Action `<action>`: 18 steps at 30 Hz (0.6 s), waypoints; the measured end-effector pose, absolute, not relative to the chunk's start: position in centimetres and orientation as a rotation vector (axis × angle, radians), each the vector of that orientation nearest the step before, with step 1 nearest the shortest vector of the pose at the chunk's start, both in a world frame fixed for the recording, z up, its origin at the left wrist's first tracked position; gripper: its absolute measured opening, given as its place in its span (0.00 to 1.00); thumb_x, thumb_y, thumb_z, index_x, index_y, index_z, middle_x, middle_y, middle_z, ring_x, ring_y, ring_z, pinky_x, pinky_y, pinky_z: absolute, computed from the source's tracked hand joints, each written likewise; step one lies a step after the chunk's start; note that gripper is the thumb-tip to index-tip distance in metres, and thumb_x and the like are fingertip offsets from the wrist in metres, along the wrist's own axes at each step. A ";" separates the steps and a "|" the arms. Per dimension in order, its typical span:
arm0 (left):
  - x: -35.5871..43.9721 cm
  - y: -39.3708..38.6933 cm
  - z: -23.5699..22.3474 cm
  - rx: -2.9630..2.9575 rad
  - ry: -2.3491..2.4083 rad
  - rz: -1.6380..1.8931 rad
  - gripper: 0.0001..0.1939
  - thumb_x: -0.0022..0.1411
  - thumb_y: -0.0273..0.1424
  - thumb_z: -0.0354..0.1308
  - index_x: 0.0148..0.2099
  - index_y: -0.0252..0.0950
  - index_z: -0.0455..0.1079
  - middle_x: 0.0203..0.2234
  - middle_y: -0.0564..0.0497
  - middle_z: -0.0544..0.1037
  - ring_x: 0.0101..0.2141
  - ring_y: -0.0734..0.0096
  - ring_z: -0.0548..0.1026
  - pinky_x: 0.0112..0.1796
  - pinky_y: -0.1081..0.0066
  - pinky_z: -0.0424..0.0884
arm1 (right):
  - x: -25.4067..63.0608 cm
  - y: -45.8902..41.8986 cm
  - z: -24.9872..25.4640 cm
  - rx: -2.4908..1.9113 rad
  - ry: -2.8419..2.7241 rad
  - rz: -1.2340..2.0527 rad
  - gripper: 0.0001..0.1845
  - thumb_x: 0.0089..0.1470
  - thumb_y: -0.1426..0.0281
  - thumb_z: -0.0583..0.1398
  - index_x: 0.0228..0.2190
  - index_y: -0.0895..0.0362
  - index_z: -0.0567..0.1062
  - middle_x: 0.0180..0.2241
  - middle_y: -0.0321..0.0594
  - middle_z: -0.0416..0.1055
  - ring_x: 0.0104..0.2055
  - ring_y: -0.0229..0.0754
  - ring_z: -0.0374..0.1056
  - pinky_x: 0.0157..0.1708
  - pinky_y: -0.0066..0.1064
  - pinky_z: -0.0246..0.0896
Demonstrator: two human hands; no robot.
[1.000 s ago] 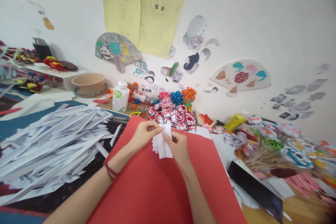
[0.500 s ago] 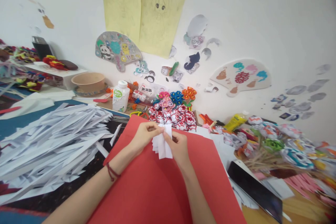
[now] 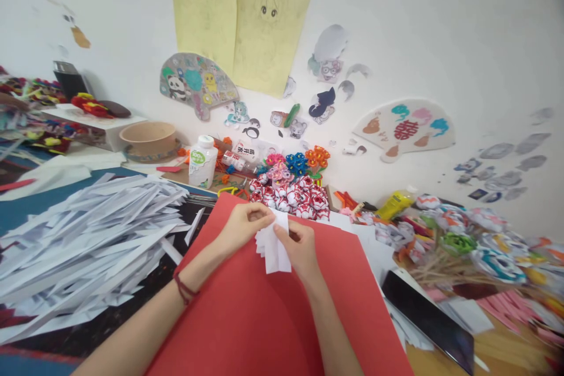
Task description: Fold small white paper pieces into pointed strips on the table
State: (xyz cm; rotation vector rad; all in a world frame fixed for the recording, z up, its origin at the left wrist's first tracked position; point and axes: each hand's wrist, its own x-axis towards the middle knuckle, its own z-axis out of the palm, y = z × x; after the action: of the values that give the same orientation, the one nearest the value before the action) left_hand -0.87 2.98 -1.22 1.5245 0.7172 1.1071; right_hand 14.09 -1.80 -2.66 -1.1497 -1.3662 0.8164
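My left hand [image 3: 241, 225] and my right hand [image 3: 300, 247] meet over a big red paper sheet [image 3: 264, 317]. Between them they pinch a small white folded paper piece [image 3: 272, 249] with stepped, pleated edges on its left side. The left fingers close on its top left corner, the right thumb and fingers on its top right edge. A red string bracelet [image 3: 185, 289] circles my left wrist.
A heap of white paper strips [image 3: 83, 241] lies at the left. Behind the red sheet sit a white bottle [image 3: 202, 161], red-and-white paper balls [image 3: 295, 197] and pipe-cleaner flowers [image 3: 299, 161]. Paper flowers on sticks [image 3: 467, 247] and a dark tablet [image 3: 427, 320] lie right.
The white folded piece has dropped slightly and tilted; my hands have barely shifted.
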 end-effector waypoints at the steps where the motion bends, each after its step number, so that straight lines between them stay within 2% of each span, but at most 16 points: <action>1: -0.9 3.0 -1.3 1.537 0.721 1.101 0.10 0.54 0.34 0.60 0.32 0.30 0.71 0.26 0.50 0.74 0.26 0.74 0.69 0.28 0.76 0.64 | 14.1 -1.8 -2.6 -1.139 -1.364 0.830 0.14 0.49 0.64 0.60 0.19 0.60 0.72 0.19 0.35 0.67 0.23 0.38 0.66 0.23 0.28 0.62; 8: -1.0 2.8 -0.8 1.504 0.669 1.074 0.11 0.55 0.35 0.59 0.32 0.30 0.71 0.24 0.51 0.72 0.25 0.76 0.67 0.26 0.76 0.63 | 13.9 -2.1 -1.7 -1.057 -1.328 0.952 0.10 0.49 0.66 0.60 0.26 0.60 0.77 0.23 0.38 0.74 0.24 0.41 0.70 0.24 0.30 0.65; 18: -1.5 3.0 -0.9 1.386 0.626 0.991 0.13 0.53 0.37 0.61 0.31 0.30 0.73 0.25 0.50 0.73 0.25 0.75 0.67 0.27 0.75 0.62 | 13.9 -2.3 -1.6 -1.069 -1.388 0.988 0.14 0.51 0.62 0.59 0.30 0.60 0.78 0.26 0.42 0.75 0.26 0.44 0.71 0.25 0.32 0.67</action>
State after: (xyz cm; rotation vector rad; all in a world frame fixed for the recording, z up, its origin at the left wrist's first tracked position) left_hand -1.48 3.00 -0.89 1.3861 0.6257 0.9910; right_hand 13.93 -2.29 -1.61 -1.0688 -1.3876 0.9879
